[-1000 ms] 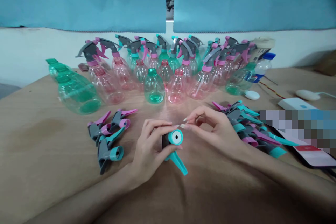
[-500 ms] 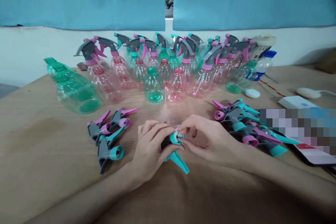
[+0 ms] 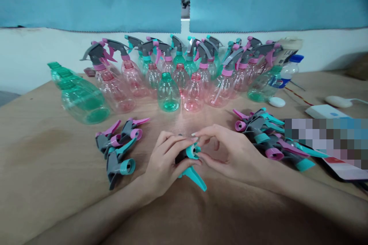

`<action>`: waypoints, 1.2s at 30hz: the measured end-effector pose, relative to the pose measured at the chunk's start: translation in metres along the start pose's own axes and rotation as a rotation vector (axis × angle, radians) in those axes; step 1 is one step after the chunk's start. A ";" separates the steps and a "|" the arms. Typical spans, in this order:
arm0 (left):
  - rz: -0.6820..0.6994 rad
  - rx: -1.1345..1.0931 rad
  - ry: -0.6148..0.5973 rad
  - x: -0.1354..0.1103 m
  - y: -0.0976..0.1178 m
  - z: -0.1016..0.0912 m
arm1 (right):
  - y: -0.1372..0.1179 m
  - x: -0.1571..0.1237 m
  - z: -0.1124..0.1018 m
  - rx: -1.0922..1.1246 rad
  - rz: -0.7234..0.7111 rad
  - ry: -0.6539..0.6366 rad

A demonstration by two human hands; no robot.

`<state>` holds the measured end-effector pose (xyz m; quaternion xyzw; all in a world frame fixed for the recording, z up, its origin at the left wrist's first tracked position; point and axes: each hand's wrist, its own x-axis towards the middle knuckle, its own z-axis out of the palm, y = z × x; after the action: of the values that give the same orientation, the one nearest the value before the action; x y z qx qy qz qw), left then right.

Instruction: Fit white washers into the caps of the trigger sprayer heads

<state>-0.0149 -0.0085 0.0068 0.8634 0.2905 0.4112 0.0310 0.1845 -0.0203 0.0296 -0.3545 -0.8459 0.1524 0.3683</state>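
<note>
My left hand (image 3: 165, 164) is closed around a grey spray trigger head (image 3: 181, 155), with its fingers over the top and its thumb below. The head lies on its side, and its teal lever (image 3: 195, 178) points down to the right. Its teal collar (image 3: 192, 151) faces right, with a white part and a dark hole visible inside. My right hand (image 3: 227, 149) is at that opening. Its thumb tip is by the collar's lower edge, and the index fingertip sits just above, near my left fingertips. Thumb and index finger are apart.
Loose trigger heads lie in a left group (image 3: 119, 149) and a right pile (image 3: 267, 134). Pink and green bottles (image 3: 168, 93), several with trigger heads fitted, stand along the back. A capped bottle (image 3: 289, 71), white box (image 3: 324, 111) and blurred flat device (image 3: 345, 168) are at right.
My right index finger has lifted off the collar's mouth and now sits higher, apart from the thumb. My left hand keeps its hold on the trigger head.
</note>
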 end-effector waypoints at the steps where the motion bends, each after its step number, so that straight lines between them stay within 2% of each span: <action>1: 0.001 0.000 -0.002 0.000 0.000 0.000 | 0.000 0.000 0.001 0.000 -0.003 0.007; 17: 0.001 -0.033 -0.025 -0.003 0.001 0.001 | -0.004 -0.003 0.007 0.028 -0.001 0.084; 28: 0.020 -0.054 -0.041 -0.002 0.002 0.001 | -0.007 -0.006 0.008 0.057 0.023 0.063; 36: -0.004 -0.036 -0.045 0.000 0.002 0.000 | -0.001 -0.005 0.008 -0.060 0.001 0.056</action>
<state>-0.0136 -0.0101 0.0072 0.8712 0.2840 0.3968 0.0537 0.1804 -0.0244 0.0223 -0.3701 -0.8392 0.1171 0.3808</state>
